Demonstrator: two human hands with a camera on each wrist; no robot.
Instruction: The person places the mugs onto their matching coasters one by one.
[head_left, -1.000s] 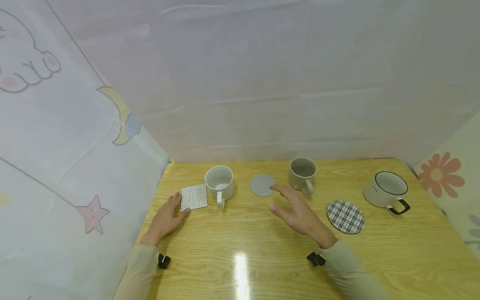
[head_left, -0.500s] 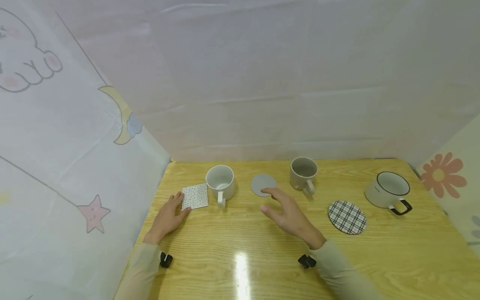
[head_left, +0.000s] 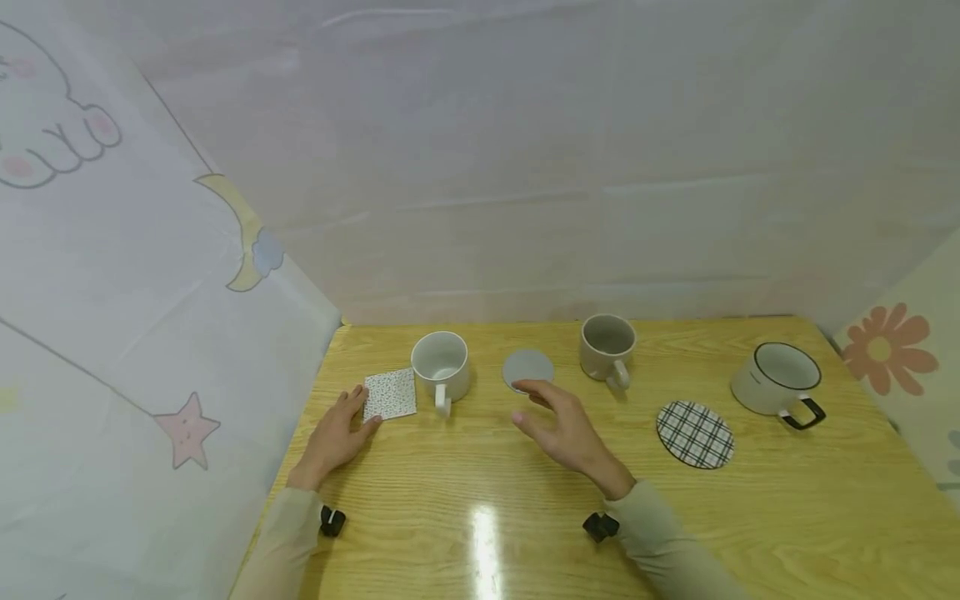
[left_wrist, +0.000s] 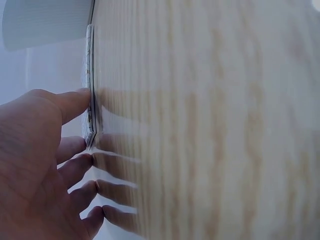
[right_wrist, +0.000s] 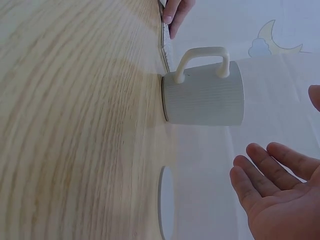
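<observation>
A square speckled coaster lies flat at the table's left side. My left hand rests beside it, thumb touching the near edge and fingertips along the left edge. In the left wrist view the fingers are spread, tips on the wood. Right of that coaster stands a white ribbed mug, upright, its handle toward me. My right hand hovers, holding nothing, in front of a round grey coaster, hiding its near edge. In the right wrist view its fingers extend toward the mug, apart from it.
A grey-beige mug stands at the back, right of the grey coaster. Further right are a round plaid coaster and a white black-rimmed mug. Printed sheets wall the table's back and sides.
My right hand has moved left and slightly toward me, away from the beige mug and plaid coaster. My left hand and the objects stay put.
</observation>
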